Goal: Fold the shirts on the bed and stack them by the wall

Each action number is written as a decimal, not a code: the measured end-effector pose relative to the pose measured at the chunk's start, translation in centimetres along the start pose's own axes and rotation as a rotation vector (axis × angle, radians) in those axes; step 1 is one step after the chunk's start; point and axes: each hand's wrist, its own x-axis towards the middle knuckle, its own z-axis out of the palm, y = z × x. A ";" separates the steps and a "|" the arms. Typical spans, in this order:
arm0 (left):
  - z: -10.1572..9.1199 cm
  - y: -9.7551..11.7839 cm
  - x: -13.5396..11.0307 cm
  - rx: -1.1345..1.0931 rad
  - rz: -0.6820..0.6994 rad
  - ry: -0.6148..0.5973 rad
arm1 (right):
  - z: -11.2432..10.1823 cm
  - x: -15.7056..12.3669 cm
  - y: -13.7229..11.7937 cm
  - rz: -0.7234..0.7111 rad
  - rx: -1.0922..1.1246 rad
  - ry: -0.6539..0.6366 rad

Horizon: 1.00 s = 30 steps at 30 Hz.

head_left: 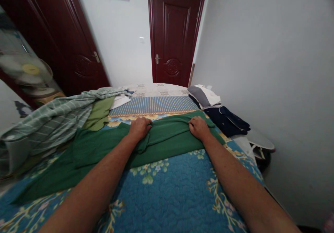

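Observation:
A dark green garment [169,135] lies stretched across a bed covered by a blue floral quilt [172,191]. My left hand [139,127] is closed on a bunched fold of the green cloth near its upper edge. My right hand [198,127] grips the same upper edge further right, fingers curled into the fabric. Both arms reach forward over the quilt. The rest of the garment trails off toward the bed's left side.
A grey-green striped cloth [52,121] and an olive piece [99,113] are heaped at the left. Folded grey, white and navy clothes [219,113] sit at the right by the wall. A fan [28,72] stands at the left; two dark red doors [174,34] are behind.

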 end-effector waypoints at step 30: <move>0.5 0.3 -0.4 -0.099 -0.023 -0.048 | 0.3 0.8 0.3 -0.012 0.014 -0.025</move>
